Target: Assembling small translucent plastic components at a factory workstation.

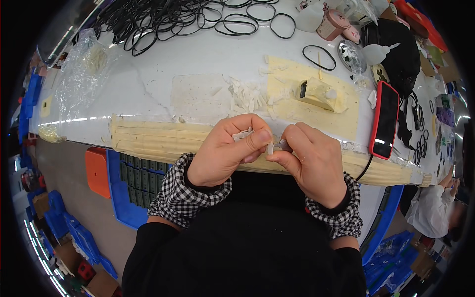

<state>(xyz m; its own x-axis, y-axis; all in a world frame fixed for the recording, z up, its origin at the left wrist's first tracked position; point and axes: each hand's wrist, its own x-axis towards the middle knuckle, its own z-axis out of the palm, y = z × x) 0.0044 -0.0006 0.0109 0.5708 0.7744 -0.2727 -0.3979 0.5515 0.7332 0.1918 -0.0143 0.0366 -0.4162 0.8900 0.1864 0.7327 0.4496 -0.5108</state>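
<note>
My left hand (pixel 225 151) is closed around a few small whitish strips (pixel 242 134); its thumb and forefinger pinch a short white piece (pixel 269 148). Touching that same piece from the other side is my right hand (pixel 314 158), its thumb and bent forefinger closed close to it. Something small and grey shows under the right forefinger, too little to name. Both hands are held over the table's near edge. Beyond them, a heap of similar white strips (pixel 245 94) lies on the table beside a yellow sheet (pixel 344 116). A small yellowish block-shaped holder (pixel 319 96) stands on that sheet.
A pile of black rubber loops (pixel 148 20) spreads over the far side. Clear plastic film (pixel 84 74) lies at left; a red-cased phone (pixel 384 120) stands at right. Below the edge are a blue crate (pixel 123 203) and an orange stool (pixel 98 171). Another person (pixel 430 210) sits at far right.
</note>
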